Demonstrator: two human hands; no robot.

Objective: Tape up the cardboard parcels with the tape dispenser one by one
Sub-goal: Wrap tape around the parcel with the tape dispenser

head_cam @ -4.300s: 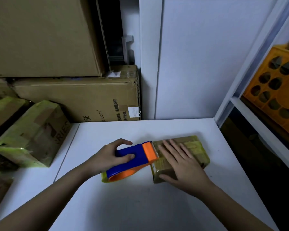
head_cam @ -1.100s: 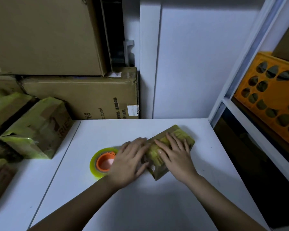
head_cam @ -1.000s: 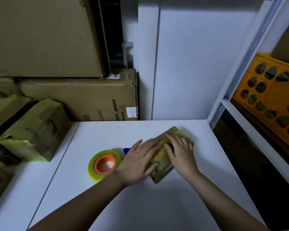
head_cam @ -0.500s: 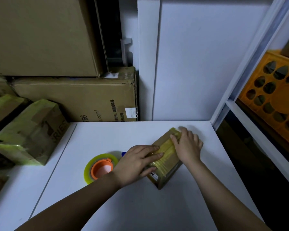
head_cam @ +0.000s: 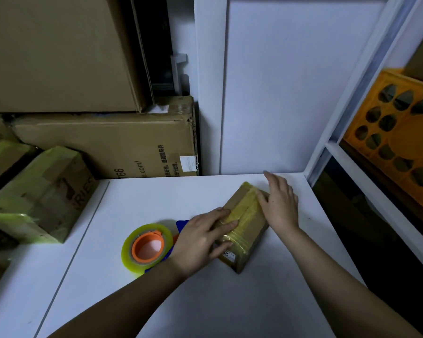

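Note:
A small cardboard parcel (head_cam: 246, 225) wrapped in yellow tape lies at an angle on the white table (head_cam: 205, 301). My left hand (head_cam: 200, 240) presses flat on the parcel's near left end with straight fingers. My right hand (head_cam: 280, 203) lies flat against the parcel's far right side, fingers extended. The tape dispenser (head_cam: 148, 247), blue and orange with a yellowish tape roll, lies on its side on the table just left of my left hand, with nothing holding it.
A taped parcel (head_cam: 42, 196) sits at the left, with more beside it at the frame edge. Large cardboard boxes (head_cam: 112, 145) are stacked behind. A white shelf frame (head_cam: 327, 142) and an orange crate (head_cam: 398, 147) stand to the right.
The dispenser was put down on the table. Both hands rubbed along the parcel; my right hand slid from its top to its far right side, and the parcel turned slightly.

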